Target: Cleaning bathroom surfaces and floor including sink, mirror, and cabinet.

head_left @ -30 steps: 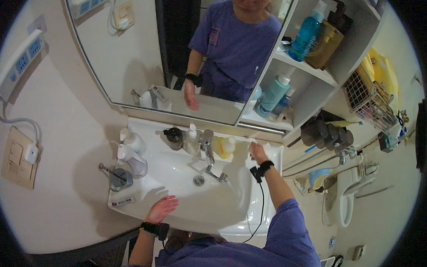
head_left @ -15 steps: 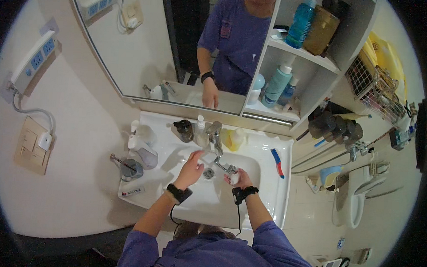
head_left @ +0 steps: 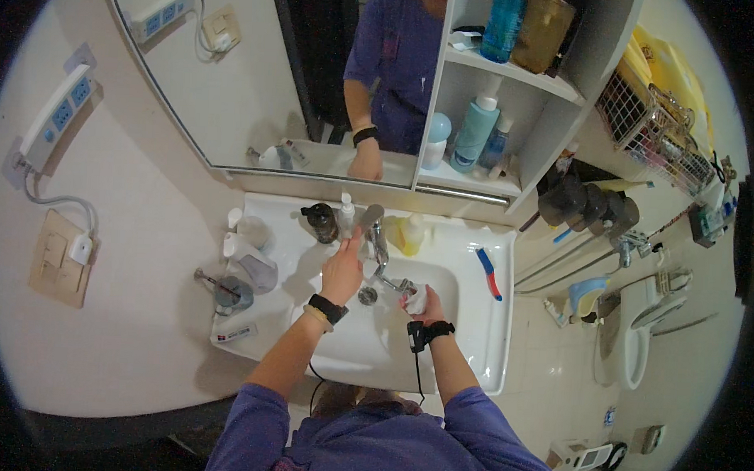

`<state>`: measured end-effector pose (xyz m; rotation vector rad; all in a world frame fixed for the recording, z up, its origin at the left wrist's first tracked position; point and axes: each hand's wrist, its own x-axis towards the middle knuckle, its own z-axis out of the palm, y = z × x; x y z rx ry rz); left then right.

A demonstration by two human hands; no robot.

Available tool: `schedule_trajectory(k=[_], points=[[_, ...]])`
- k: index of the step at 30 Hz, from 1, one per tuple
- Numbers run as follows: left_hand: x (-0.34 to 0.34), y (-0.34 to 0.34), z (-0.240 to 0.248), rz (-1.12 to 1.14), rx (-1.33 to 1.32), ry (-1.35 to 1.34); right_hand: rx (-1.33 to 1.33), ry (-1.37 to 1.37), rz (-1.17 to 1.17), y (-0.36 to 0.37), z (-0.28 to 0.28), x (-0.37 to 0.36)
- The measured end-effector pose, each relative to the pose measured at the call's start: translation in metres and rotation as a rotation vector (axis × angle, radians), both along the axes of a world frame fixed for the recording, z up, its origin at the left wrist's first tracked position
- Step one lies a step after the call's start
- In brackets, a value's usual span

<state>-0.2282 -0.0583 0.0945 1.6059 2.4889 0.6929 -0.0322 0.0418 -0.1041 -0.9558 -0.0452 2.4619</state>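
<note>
The chrome tap rises from the back of the white washbasin, and its jointed spout bends toward the right. My left hand is open, with outstretched fingers beside the tap body near its lever; I cannot tell whether they touch it. Under the end of the spout, my right hand is closed round a small white thing, whose kind is too small to make out. Below the spout, the round drain shows in the bowl.
Behind the bowl stand a dark bottle, a clear pump bottle and a yellow bottle. A red-and-blue brush lies on the right rim. White bottles and a grey cup occupy the left ledge.
My left hand has moved up and away from me, its fingers now by the tap's upper part. My right hand has stayed at the spout's end, the white thing showing more. The view has shifted slightly.
</note>
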Motion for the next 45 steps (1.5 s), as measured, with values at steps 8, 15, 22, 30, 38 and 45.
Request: schedule_trajectory(k=[8, 15, 22, 30, 38, 45], points=[[0.014, -0.041, -0.013, 0.003, 0.021, -0.152, 1.155, -0.921, 0.626, 0.004, -0.039, 0.015], [0.017, -0.145, -0.059, -0.050, 0.025, -0.579, 1.705, -1.307, 1.048, -0.032, -0.016, 0.022], [0.018, -0.195, -0.078, 0.066, 0.009, -0.700, 0.998, -0.984, 0.397, -0.065, -0.049, 0.032], [0.027, -0.216, -0.070, 0.109, 0.023, -0.762, 1.232, -0.795, 0.401, -0.085, -0.005, 0.137], [0.050, -0.211, -0.067, 0.073, 0.016, -0.856, 1.091, -0.665, 0.529, -0.098, 0.106, 0.097], [0.067, -0.145, -0.093, -0.048, -0.129, -1.444, 1.109, -0.447, 0.531, -0.161, 0.089, 0.000]])
